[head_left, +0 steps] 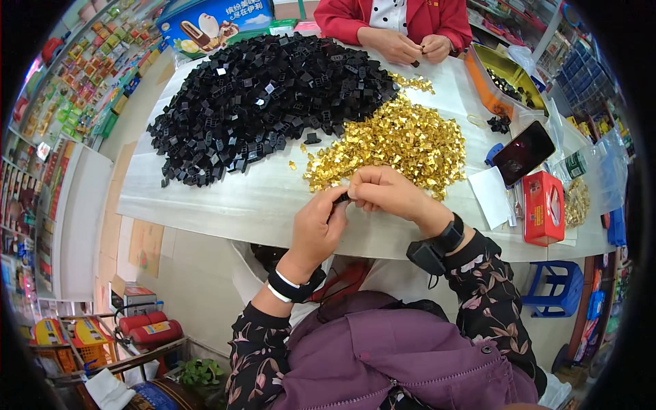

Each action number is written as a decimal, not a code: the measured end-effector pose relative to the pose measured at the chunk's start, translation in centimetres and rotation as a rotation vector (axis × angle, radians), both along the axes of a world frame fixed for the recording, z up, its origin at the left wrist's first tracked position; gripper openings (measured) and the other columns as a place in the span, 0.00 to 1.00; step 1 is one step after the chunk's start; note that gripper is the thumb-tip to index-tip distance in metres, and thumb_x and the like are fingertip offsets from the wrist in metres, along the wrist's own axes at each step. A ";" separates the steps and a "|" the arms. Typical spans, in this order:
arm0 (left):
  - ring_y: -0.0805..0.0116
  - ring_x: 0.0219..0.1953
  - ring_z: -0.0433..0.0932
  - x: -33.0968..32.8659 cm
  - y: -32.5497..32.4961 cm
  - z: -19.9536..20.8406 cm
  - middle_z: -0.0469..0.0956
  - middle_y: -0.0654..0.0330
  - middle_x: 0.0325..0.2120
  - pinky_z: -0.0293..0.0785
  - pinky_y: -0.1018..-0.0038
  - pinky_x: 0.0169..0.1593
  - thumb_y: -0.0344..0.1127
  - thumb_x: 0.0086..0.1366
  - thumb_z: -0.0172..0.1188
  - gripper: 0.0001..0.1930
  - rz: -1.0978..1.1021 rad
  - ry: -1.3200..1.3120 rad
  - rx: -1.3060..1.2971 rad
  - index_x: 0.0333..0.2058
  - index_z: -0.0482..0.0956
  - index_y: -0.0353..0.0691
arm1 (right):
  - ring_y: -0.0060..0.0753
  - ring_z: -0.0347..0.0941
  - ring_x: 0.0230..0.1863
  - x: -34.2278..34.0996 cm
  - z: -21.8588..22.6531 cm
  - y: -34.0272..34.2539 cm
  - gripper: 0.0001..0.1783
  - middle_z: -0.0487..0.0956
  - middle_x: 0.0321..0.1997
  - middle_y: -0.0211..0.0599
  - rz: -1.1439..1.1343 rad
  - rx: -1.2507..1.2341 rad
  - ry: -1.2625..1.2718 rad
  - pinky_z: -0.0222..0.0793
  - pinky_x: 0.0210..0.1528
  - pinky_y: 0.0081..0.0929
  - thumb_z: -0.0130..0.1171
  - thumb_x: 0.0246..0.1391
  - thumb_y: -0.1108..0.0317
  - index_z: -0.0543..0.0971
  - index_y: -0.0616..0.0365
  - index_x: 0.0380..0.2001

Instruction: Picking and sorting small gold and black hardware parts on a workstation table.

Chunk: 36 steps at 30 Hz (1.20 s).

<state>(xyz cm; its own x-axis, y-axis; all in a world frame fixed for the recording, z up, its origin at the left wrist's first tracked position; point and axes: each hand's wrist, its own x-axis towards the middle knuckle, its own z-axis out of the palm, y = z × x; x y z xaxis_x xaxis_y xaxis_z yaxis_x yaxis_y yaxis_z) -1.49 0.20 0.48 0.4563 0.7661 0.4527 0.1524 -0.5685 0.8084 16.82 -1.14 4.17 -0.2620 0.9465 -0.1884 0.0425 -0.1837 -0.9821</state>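
Observation:
Over the near edge of the table, my left hand (pixel 319 223) is closed on a small black plastic piece (pixel 342 198), pinched between thumb and fingers. My right hand (pixel 384 192) meets it there, its fingertips pressed together at the piece's right end. Whatever those fingertips hold is hidden. Just beyond my hands spreads a heap of small shiny gold metal pieces (pixel 410 140). A much larger pile of black plastic pieces (pixel 253 102) covers the table's left and far side. One loose black piece (pixel 312 139) lies between the two heaps.
Across the white table (pixel 225 212), a co-worker's hands (pixel 410 48) work on a small dark piece. To the right are an orange-and-gold tin (pixel 488 89), a dark phone (pixel 525 154), a red tin (pixel 544 208) and white paper (pixel 489 196). A blue stool (pixel 555 288) stands below.

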 end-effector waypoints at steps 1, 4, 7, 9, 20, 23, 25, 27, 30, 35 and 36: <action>0.68 0.26 0.78 0.0 0.0 0.0 0.77 0.55 0.29 0.73 0.75 0.30 0.22 0.59 0.53 0.13 -0.002 0.001 0.000 0.43 0.72 0.36 | 0.11 0.66 0.25 -0.2 -0.1 0.0 0.10 0.73 0.24 0.21 -0.010 -0.004 0.016 0.63 0.27 0.13 0.56 0.56 0.60 0.76 0.56 0.29; 0.70 0.23 0.78 0.0 0.0 -0.1 0.77 0.55 0.29 0.73 0.77 0.28 0.22 0.59 0.53 0.13 0.006 -0.098 -0.169 0.44 0.72 0.36 | 0.11 0.66 0.25 -0.2 -0.1 -0.1 0.10 0.72 0.24 0.20 -0.007 0.000 0.010 0.62 0.27 0.13 0.55 0.57 0.60 0.75 0.55 0.30; 0.73 0.22 0.77 0.1 0.0 -0.1 0.77 0.57 0.28 0.73 0.78 0.27 0.22 0.60 0.52 0.12 0.007 -0.105 -0.149 0.44 0.72 0.36 | 0.11 0.66 0.25 -0.1 -0.1 -0.1 0.09 0.72 0.24 0.20 0.025 0.017 -0.034 0.62 0.27 0.13 0.55 0.57 0.61 0.76 0.55 0.30; 0.74 0.22 0.77 0.1 0.0 -0.1 0.77 0.57 0.28 0.73 0.78 0.26 0.22 0.61 0.52 0.12 0.003 -0.105 -0.139 0.44 0.72 0.36 | 0.11 0.66 0.25 -0.3 -0.1 -0.1 0.11 0.73 0.24 0.21 0.005 0.049 -0.052 0.63 0.26 0.14 0.56 0.56 0.60 0.76 0.57 0.30; 0.82 0.23 0.70 -0.8 1.3 0.1 0.76 0.61 0.30 0.66 0.86 0.27 0.27 0.63 0.53 0.13 0.048 -0.417 -0.583 0.47 0.68 0.36 | 0.19 0.70 0.25 -0.2 -0.9 -0.3 0.09 0.75 0.23 0.25 -0.087 0.564 -0.674 0.66 0.27 0.19 0.60 0.51 0.63 0.77 0.56 0.31; 0.82 0.23 0.70 -0.7 1.3 0.0 0.75 0.62 0.30 0.68 0.86 0.27 0.27 0.63 0.54 0.13 0.045 -0.295 -0.462 0.46 0.68 0.36 | 0.22 0.71 0.25 -0.8 -1.4 -0.2 0.08 0.74 0.23 0.27 -0.110 0.722 -0.920 0.67 0.28 0.21 0.61 0.49 0.64 0.78 0.56 0.31; 0.82 0.24 0.71 -0.4 1.1 0.1 0.75 0.63 0.30 0.68 0.86 0.28 0.27 0.63 0.54 0.13 0.042 -0.235 -0.401 0.46 0.68 0.36 | 0.20 0.71 0.25 -0.7 -1.8 0.1 0.08 0.74 0.23 0.28 -0.101 0.802 -0.968 0.67 0.27 0.20 0.61 0.49 0.65 0.78 0.56 0.32; 0.82 0.24 0.70 0.2 0.8 0.5 0.75 0.63 0.32 0.70 0.85 0.28 0.27 0.63 0.54 0.14 0.044 -0.360 -0.400 0.47 0.67 0.36 | 0.19 0.71 0.25 -0.4 -1.9 0.3 0.09 0.74 0.23 0.28 -0.100 0.842 -0.994 0.67 0.27 0.20 0.61 0.49 0.66 0.78 0.56 0.33; 0.82 0.24 0.70 0.3 0.6 0.4 0.74 0.63 0.33 0.71 0.84 0.29 0.27 0.62 0.55 0.16 0.020 -0.386 -0.392 0.49 0.67 0.36 | 0.18 0.71 0.26 0.4 -0.9 0.2 0.09 0.75 0.24 0.27 -0.156 0.496 -0.468 0.67 0.28 0.19 0.60 0.51 0.65 0.79 0.54 0.35; 0.81 0.27 0.72 -0.2 1.1 -1.2 0.74 0.60 0.36 0.73 0.82 0.30 0.28 0.62 0.57 0.26 -0.119 -0.116 -0.352 0.57 0.59 0.39 | 0.18 0.71 0.27 0.2 0.1 0.0 0.08 0.76 0.26 0.25 -0.070 0.133 0.103 0.67 0.29 0.17 0.60 0.53 0.63 0.80 0.51 0.36; 0.80 0.28 0.73 -0.4 1.4 -1.5 0.74 0.59 0.38 0.74 0.81 0.31 0.28 0.62 0.57 0.29 -0.165 -0.019 -0.337 0.60 0.55 0.40 | 0.19 0.71 0.27 0.1 -0.3 0.1 0.09 0.77 0.27 0.25 -0.059 0.124 0.094 0.68 0.31 0.16 0.60 0.53 0.63 0.80 0.51 0.37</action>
